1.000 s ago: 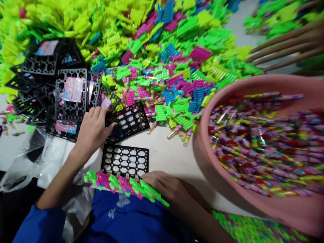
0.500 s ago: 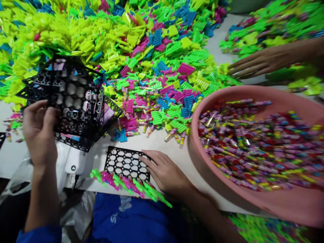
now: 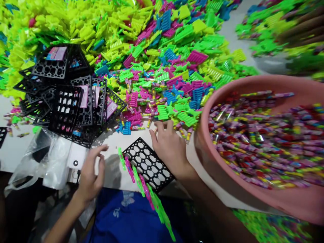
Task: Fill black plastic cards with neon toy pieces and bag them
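Observation:
My left hand [image 3: 92,172] hovers above the table's front edge, empty, thumb and fingers apart. To its right lies a black plastic grid tray [image 3: 146,160] with hexagonal holes, turned at a slant. A row of green and pink plastic pieces [image 3: 144,189] is set along the tray's near-left side and sticks out past the table edge. My right hand [image 3: 169,145] is beyond the tray's far-right side, its fingers curled at the front of the pile near small candy-like tubes [image 3: 188,133]. Whatever its fingertips pinch is hidden.
A stack of black grid trays with printed cards [image 3: 86,101] stands at left. Behind spreads a heap of bright plastic pieces [image 3: 101,27]. At right a pink basin [image 3: 205,125] holds many wrapped tubes. Another person's blurred hand [image 3: 303,28] is at upper right. A white device [image 3: 77,158] lies beside plastic bags.
My left hand has left the tray stack and come down right. My right hand has moved from the tray to the pile's edge. The single tray has turned and shifted right.

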Demonstrator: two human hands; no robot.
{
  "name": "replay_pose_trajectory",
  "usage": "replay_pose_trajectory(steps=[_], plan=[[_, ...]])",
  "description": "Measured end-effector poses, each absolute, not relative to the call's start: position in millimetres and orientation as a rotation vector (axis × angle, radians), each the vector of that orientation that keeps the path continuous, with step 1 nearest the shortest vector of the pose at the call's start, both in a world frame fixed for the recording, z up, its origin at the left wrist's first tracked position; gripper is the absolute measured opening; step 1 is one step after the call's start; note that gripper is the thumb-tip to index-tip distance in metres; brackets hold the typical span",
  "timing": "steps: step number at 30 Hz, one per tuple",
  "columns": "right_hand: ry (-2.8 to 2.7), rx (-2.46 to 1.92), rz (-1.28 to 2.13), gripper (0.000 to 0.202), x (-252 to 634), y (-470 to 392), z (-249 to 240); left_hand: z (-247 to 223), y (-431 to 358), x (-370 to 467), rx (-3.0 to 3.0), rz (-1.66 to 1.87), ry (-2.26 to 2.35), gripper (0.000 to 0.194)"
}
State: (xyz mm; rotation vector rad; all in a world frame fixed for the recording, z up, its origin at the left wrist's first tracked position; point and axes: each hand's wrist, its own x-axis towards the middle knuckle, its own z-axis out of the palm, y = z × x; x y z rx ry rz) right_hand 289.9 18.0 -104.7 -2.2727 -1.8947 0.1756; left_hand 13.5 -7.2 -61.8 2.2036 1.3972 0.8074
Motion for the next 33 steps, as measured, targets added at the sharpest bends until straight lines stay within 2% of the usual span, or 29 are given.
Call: replay_pose_trajectory(steps=[2, 6, 10, 17, 20, 25, 30, 33], plan=[[-1.877, -2.333, 0.174, 0.030, 289, 22, -103, -87, -19, 21, 2.110, 0.680, 1.385, 0.036], [-1.820, -2.340, 0.246, 0.022, 299, 7, -106, -117, -23, 28, 2.081, 0.651, 1.363, 0.038], [-1.532, -2.085, 0.592, 0.013, 314, -22, -110, -123, -11, 33, 2.095, 0.647, 1.228, 0.039], [-1.022, -1.711, 1.107, 0.052, 309, -53, -89, -123, 10, 41, 2.136, 0.626, 1.093, 0.033], [-0.994, -1.656, 1.269, 0.047, 301, -47, -83, -123, 9, 41, 2.114, 0.635, 1.088, 0.032], [-0.965, -1.523, 1.306, 0.027, 286, -21, -94, -122, 7, 42, 2.053, 0.600, 1.126, 0.025], [-0.895, -1.529, 1.363, 0.033, 268, -6, -108, -122, 9, 44, 2.060, 0.647, 1.078, 0.025], [-0.969, -1.557, 1.308, 0.027, 259, -6, -116, -123, 9, 44, 2.046, 0.642, 1.081, 0.025]])
